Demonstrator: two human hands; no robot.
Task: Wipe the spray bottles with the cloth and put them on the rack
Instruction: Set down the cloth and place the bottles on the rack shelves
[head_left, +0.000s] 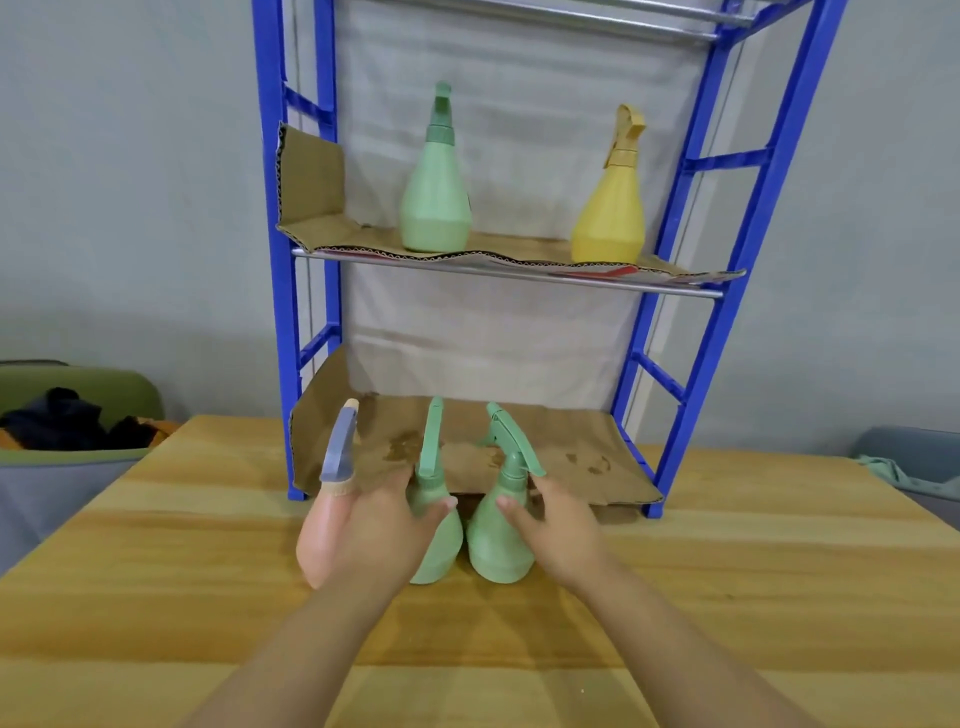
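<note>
My left hand (384, 525) grips the left green bottle (441, 545). The thumb lies on its right flank and the other fingers (400, 478) curl round behind the neck. My right hand (561, 535) holds the right green bottle (496, 545) in the mirrored way, with the thumb on its left side and the fingers wrapped behind, under the trigger. Both bottles stand upright on the wooden surface (156, 571), their bases almost touching, just in front of the bottom shelf of the blue rack (727, 312) and its stained cardboard liner (571, 447). A pink spray bottle (319, 540) with a grey-blue trigger stands just left of my left hand. I cannot tell whether the two touch. On the middle shelf a shelved green bottle (435, 208) and a yellow spray bottle (610, 218) stand upright, well apart.
</note>
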